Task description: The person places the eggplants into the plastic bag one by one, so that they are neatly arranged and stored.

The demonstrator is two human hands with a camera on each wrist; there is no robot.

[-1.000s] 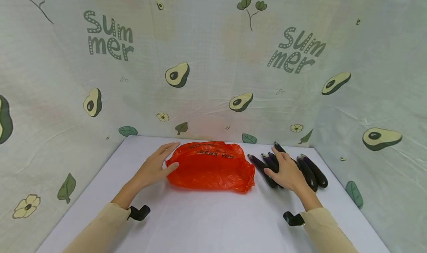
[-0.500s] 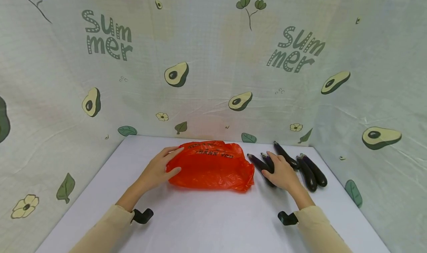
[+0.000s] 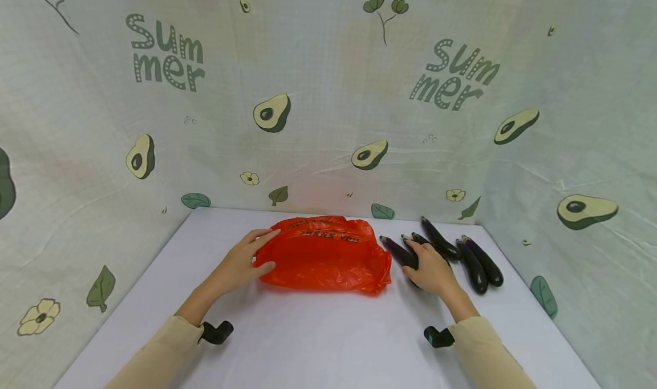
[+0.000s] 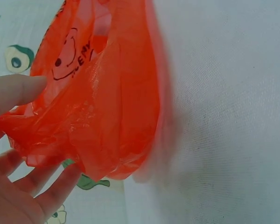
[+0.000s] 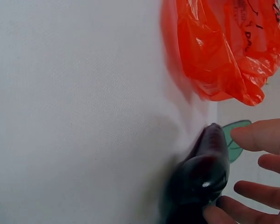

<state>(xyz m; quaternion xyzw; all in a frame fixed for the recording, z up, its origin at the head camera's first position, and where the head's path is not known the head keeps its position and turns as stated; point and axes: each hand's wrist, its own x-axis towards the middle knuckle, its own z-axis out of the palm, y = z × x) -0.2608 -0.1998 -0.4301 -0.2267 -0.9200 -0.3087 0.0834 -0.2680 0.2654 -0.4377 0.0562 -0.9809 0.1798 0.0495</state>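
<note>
A red plastic bag (image 3: pixel 320 263) with dark print lies on the white table. My left hand (image 3: pixel 238 266) is at the bag's left end, thumb and fingers apart. In the left wrist view, the bag's crumpled edge (image 4: pixel 42 135) lies between thumb and fingers, not pinched. To the bag's right, my right hand (image 3: pixel 433 270) hovers over or touches a group of eggplants (image 3: pixel 396 250), partly covering them. The right wrist view has its spread fingers beside a dark eggplant (image 5: pixel 205 175), not closed round it; contact there is hard to tell.
Farther right lie two eggplants side by side, the outer eggplant (image 3: pixel 483 260) nearest the table's right edge. Another eggplant (image 3: pixel 438 239) points to the back. A printed cloth (image 3: pixel 318 92) hangs behind and on both sides of the white table (image 3: pixel 328 343).
My right hand has moved left and slightly down over the eggplants, uncovering those on the right. The left hand has shifted slightly at the bag's left end.
</note>
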